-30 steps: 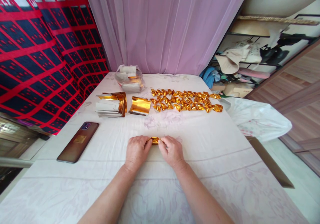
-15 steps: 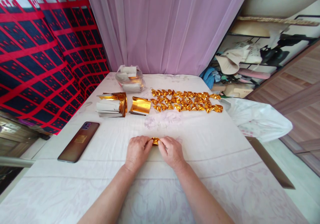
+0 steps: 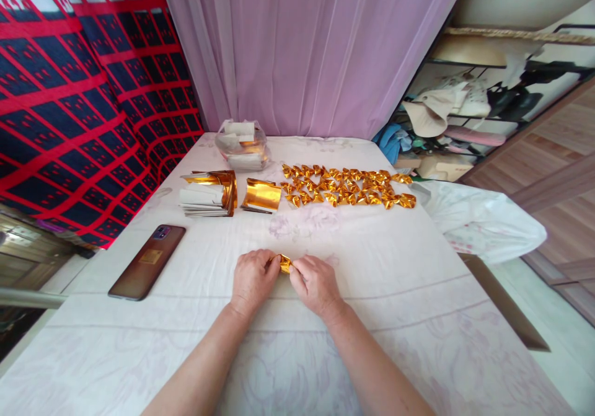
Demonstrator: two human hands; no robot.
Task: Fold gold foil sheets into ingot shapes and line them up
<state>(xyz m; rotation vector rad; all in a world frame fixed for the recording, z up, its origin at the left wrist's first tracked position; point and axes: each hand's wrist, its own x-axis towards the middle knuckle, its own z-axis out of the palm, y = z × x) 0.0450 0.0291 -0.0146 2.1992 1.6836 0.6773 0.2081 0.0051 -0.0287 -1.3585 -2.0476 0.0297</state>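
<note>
We have the small gold foil piece (image 3: 285, 263) pinched between both hands, low over the counter (image 3: 372, 267) and well on the near side of the rows of folded gold pieces (image 3: 346, 187). It looks feather-light, thin and crinkly, so it probably holds a crease and tears if pulled hard; we grip it at its two ends with fingertips only. Our left hand (image 3: 251, 281) is closed on the left end, our right hand (image 3: 315, 285) on the right end. Much of the foil is hidden, so its exact shape is unclear. Left of the rows lie a loose gold sheet (image 3: 261, 195) and a stack of sheets (image 3: 207, 194); farther left and nearer us, a phone (image 3: 147, 261).
</note>
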